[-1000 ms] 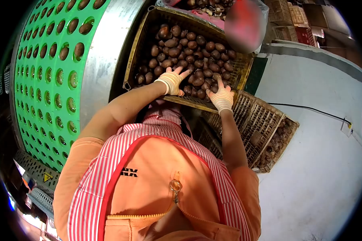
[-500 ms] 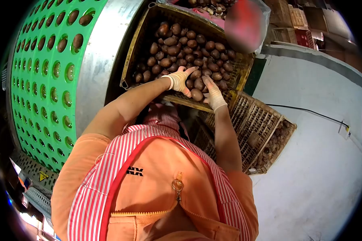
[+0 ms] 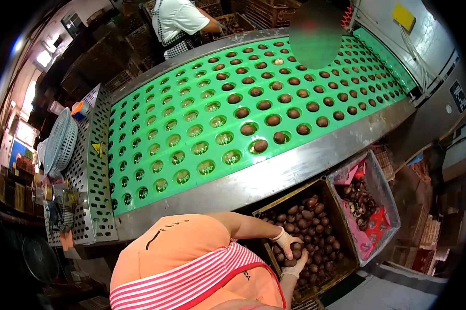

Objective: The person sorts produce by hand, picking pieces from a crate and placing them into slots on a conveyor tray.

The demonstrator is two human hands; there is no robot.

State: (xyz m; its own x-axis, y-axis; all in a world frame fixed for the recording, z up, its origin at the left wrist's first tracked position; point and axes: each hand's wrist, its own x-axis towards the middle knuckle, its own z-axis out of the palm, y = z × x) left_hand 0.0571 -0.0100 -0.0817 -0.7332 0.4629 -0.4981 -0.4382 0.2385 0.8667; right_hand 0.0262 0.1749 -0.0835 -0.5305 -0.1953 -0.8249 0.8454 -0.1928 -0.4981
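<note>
Dark brown egg-shaped items, which look like eggs (image 3: 305,217), fill a yellow-brown plastic crate (image 3: 350,258) at the lower right. My left hand (image 3: 286,243), in a pale glove with bare fingertips, curls over several of them from the upper side. From below, my right hand (image 3: 296,266), gloved the same way, cups the same cluster. The eggs between my hands are partly hidden by the fingers. Beside the crate runs a green panel (image 3: 217,165) of round cups. Single eggs (image 3: 272,120) sit in its middle and right-hand cups; the left ones hold none.
A metal ledge (image 3: 295,170) separates the panel from the crate. A lined bin (image 3: 390,227) with shell-like scraps and red and pink plastic adjoins the crate. A co-worker (image 3: 178,23) stands across the panel. A perforated metal guard (image 3: 90,175) and a pale basket (image 3: 60,142) are at left.
The view has swung toward the green panel, so the crate and my hands now appear lower right. My hands stay among the eggs and have come closer together around a cluster.
</note>
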